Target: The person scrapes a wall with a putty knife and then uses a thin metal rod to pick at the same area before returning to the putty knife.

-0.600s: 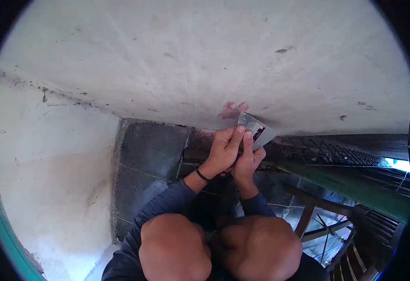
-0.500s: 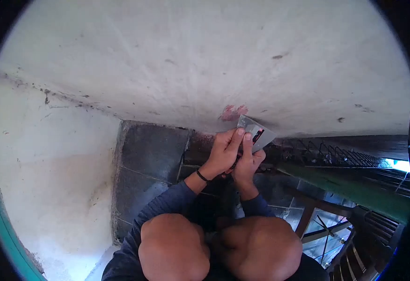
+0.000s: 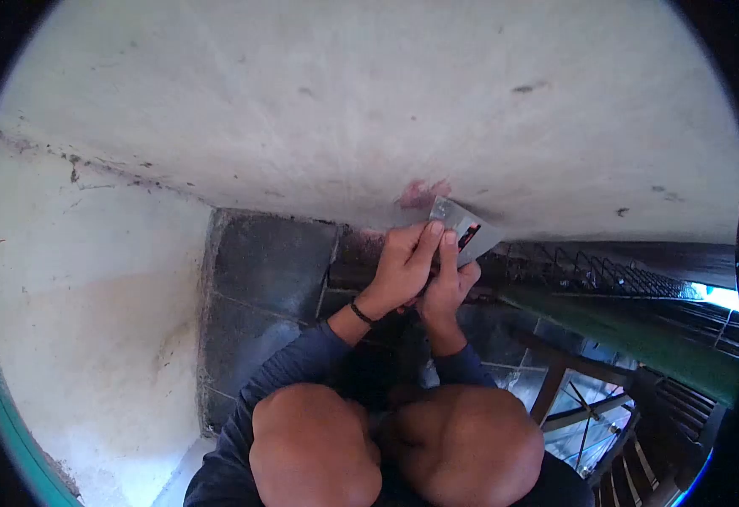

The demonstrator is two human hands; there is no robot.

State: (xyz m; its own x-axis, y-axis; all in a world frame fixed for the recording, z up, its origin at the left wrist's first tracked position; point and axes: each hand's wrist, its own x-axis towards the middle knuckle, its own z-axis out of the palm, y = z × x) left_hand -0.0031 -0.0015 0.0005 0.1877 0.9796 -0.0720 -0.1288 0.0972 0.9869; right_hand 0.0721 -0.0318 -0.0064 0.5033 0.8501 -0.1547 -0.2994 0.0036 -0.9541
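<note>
On my feed, two bare knees (image 3: 315, 444) fill the bottom centre, dark blue sleeves (image 3: 289, 367) running up past them. Black braided bracelet (image 3: 359, 313) on the left wrist. Just beyond, I've got the left hand (image 3: 403, 266) and right hand (image 3: 448, 291) side by side, both narrow, gripping one grey plate (image 3: 481, 242). Thumbs sit next to each other on its near face, by the lower left edge; the other fingers are mostly hidden (can't tell how they're spread behind it). Plate is tilted, thin, flat, with a black-and-red marking (image 3: 469, 236) across it. Its upper corner is right by a reddish patch (image 3: 418, 194) low on the pale wall (image 3: 344, 110); contact with the wall, I can't tell. Past the hands on the left: dark floor tiles (image 3: 272, 262) meeting a second pale wall (image 3: 91, 313), teal strip (image 3: 10, 414) at that wall's lower edge in my view. Right side: brown slatted chair (image 3: 678, 406), lower down, then a green bar (image 3: 623, 334) running diagonally, then dark wirework (image 3: 619, 275) alongside the wall's base.
</note>
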